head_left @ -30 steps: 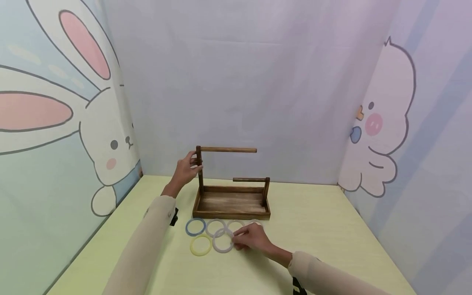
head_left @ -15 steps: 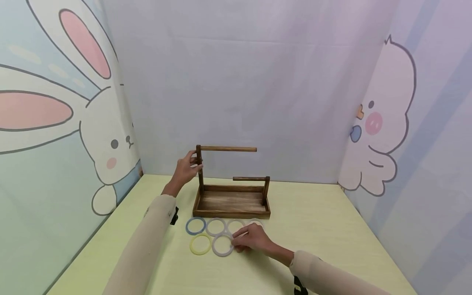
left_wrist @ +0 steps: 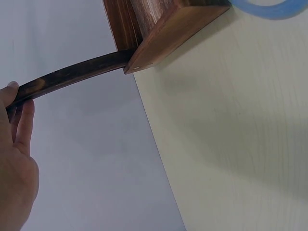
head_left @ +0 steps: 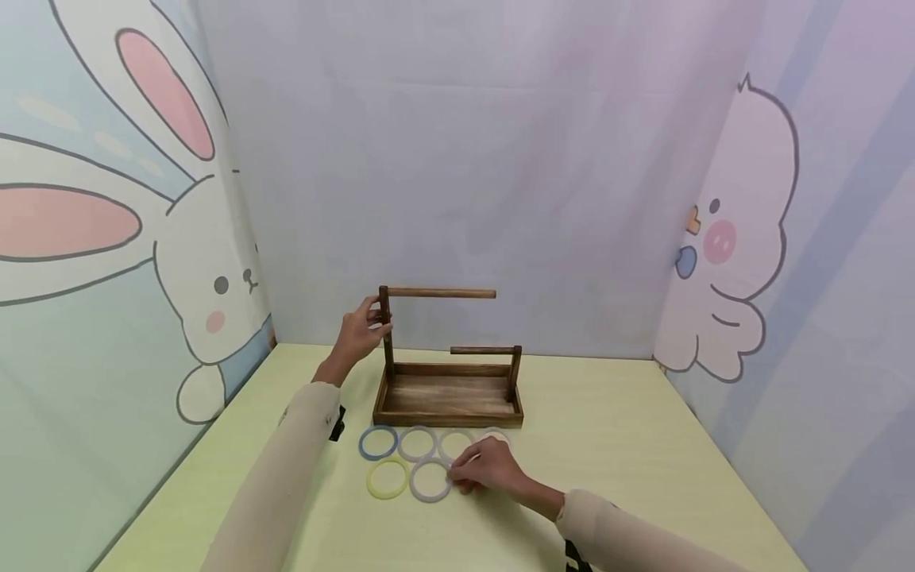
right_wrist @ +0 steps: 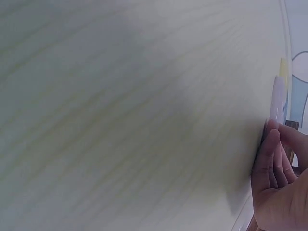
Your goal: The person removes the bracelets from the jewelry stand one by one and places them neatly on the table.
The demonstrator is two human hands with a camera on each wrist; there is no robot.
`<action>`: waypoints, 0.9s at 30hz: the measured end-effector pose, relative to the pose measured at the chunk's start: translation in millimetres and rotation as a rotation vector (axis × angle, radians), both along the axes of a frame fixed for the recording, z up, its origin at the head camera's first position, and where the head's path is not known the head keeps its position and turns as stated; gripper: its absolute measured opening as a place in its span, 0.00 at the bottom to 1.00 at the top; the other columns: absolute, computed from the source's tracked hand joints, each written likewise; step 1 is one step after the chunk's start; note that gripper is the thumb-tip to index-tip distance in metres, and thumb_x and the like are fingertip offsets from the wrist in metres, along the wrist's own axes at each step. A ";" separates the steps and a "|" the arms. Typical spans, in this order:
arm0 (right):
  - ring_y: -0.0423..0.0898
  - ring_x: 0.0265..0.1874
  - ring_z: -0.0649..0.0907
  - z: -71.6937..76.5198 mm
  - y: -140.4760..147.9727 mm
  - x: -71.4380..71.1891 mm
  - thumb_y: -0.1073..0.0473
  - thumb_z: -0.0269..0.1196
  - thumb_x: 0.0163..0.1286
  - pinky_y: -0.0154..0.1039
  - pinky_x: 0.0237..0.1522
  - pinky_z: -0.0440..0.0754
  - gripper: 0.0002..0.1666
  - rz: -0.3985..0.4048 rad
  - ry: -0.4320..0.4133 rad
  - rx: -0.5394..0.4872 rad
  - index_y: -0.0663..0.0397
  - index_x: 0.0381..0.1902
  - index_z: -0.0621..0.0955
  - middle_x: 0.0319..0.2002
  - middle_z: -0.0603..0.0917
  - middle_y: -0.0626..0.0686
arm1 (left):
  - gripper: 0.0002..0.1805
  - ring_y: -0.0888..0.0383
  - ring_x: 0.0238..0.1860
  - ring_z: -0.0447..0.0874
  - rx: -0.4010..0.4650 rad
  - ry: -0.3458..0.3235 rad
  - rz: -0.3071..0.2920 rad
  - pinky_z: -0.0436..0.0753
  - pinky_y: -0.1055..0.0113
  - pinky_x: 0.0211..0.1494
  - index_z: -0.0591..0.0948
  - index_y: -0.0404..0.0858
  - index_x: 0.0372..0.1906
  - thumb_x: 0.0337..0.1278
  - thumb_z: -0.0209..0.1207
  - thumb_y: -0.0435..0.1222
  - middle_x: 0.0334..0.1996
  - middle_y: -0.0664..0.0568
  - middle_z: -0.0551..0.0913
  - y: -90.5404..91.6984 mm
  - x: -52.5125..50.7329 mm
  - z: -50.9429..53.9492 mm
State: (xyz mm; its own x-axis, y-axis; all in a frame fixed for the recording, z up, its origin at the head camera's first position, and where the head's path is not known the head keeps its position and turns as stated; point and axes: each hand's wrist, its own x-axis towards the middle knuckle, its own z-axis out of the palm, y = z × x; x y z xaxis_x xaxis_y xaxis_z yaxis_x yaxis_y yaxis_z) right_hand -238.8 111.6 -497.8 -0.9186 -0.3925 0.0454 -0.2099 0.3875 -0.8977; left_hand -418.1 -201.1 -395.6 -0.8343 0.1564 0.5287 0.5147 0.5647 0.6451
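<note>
A dark wooden stand (head_left: 443, 395) has a shallow tray base, a tall left post (head_left: 388, 349) with a bar (head_left: 443, 293), and a shorter right post with a lower bar (head_left: 482, 350). My left hand (head_left: 355, 338) grips the tall post near its top; the left wrist view shows thumb and fingers on either side of the post (left_wrist: 72, 74). In front of the tray, my right hand (head_left: 493, 469) pinches the right edge of a pale lilac ring (head_left: 412, 481). That ring lies beside a yellow ring (head_left: 368, 480), close to the table.
A row of rings lies along the tray's front: a blue ring (head_left: 360, 443) and several pale ones, such as the pale ring (head_left: 418, 428). My right hand partly covers the rightmost. The pale yellow table (head_left: 608, 445) has a curtain (head_left: 500, 199) behind it.
The lilac ring under my right hand has moved slightly toward me, off the pale rings that it overlapped, level with the yellow ring. My left hand stays on the post.
</note>
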 end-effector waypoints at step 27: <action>0.53 0.25 0.91 20.2 24.2 -15.2 0.58 0.74 0.67 0.42 0.27 0.91 0.09 -0.042 0.008 -0.064 0.60 0.37 0.91 0.30 0.91 0.61 | 0.34 0.38 0.60 0.84 0.020 -0.010 -0.011 0.84 0.43 0.60 0.68 0.33 0.73 0.66 0.67 0.27 0.55 0.33 0.86 -1.2 -0.4 3.9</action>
State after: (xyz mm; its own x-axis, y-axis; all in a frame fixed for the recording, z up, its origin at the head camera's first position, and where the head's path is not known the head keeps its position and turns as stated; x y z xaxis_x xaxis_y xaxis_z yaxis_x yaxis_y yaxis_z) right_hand -254.0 135.8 -477.6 -0.9337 -0.3498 0.0763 -0.2016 0.3376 -0.9195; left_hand -418.6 -202.3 -391.8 -0.8381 0.1552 0.5231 0.5139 0.5463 0.6614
